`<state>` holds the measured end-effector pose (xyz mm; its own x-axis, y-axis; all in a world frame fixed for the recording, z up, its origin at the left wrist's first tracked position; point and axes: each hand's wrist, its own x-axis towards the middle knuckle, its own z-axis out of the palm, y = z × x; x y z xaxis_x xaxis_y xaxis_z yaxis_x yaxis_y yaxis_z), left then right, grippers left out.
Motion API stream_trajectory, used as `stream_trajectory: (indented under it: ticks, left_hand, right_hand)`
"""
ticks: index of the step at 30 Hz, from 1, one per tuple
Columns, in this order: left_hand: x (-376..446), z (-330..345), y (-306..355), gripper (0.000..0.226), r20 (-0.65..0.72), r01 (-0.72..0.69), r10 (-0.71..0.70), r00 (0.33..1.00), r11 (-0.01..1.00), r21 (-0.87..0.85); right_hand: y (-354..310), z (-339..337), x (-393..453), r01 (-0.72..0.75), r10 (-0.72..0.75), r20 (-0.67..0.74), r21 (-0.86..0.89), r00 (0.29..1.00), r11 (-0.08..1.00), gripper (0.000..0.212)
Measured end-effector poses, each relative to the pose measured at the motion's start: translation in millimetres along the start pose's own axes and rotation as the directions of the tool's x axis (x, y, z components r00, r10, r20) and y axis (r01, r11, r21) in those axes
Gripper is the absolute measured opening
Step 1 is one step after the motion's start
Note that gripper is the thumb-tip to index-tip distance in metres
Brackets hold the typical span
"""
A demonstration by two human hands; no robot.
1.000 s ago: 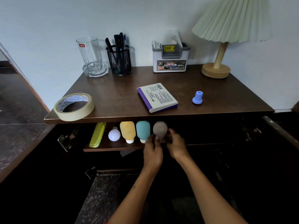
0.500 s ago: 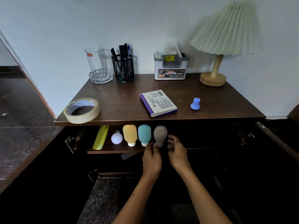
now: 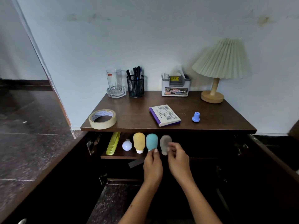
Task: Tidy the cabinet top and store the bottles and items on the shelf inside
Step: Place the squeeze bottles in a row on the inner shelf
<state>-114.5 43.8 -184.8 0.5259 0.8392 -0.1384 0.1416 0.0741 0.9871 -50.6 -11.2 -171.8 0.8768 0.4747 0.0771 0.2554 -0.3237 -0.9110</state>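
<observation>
Head cam: both hands have backed off the grey bottle since a second ago, left hand and right hand now loosely curled, holding nothing. It lies on the shelf beside matte teal and yellow bottles, rounded and soft-looking.

Single head view, looking forward and down, cabinet top near

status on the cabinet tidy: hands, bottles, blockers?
Left hand and right hand empty, at shelf edge. Yellow bottle, teal bottle, grey bottle shelved. Tape roll, booklet, blue cap on top. No blockers.
</observation>
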Motion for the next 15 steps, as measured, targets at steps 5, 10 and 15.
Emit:
stream_trajectory:
  ticks: [5, 10, 15]
  left_hand:
    - [-16.1, -14.4, 25.8, 0.038, -0.039, -0.004, 0.003, 0.999, 1.0, -0.02]
    - [-31.1, -28.4, 52.7, 0.027, -0.052, -0.042, 0.04, 0.998, 0.998, -0.045]
    - [-37.8, -40.1, 70.9, 0.027, -0.086, -0.067, 0.058, 0.995, 0.993, -0.099]
  right_hand:
    - [-32.2, -8.0, -15.1, 0.066, -0.065, -0.022, 0.048, 0.998, 0.997, 0.025]
    - [-59.4, -13.4, -26.5, 0.152, -0.15, -0.029, 0.07, 0.988, 0.986, 0.024]
    - [-83.2, -14.7, -33.7, 0.214, -0.212, -0.026, 0.119, 0.977, 0.97, 0.022]
